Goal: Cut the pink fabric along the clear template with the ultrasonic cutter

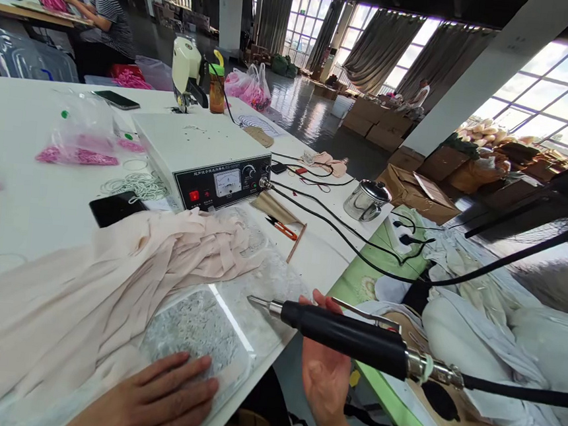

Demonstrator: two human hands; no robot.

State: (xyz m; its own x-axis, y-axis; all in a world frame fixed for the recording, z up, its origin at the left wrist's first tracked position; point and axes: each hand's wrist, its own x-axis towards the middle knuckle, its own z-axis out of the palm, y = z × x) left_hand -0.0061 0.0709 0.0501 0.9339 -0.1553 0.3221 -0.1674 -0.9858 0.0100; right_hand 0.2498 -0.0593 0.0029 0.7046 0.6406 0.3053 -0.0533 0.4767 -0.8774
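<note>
My left hand (159, 394) lies flat, fingers spread, on the clear plate (194, 331) at the table's near edge. Beside it a heap of pale pink fabric strips (124, 278) spreads over the plate and table. Off the table's right edge, my right hand (325, 369) is palm up under a black handheld tool (347, 334) with a metal tip pointing left over the plate. Its fingertips show behind the tool's barrel; part of the grip is hidden. A cable runs from the tool's rear end to the right.
A control box (221, 184) with a meter stands behind the fabric, orange snips (282, 228) and a metal cup (367, 200) to its right. A black phone (115, 208) lies left. White cloth (491, 344) fills the right side. A person (109, 15) sits at back left.
</note>
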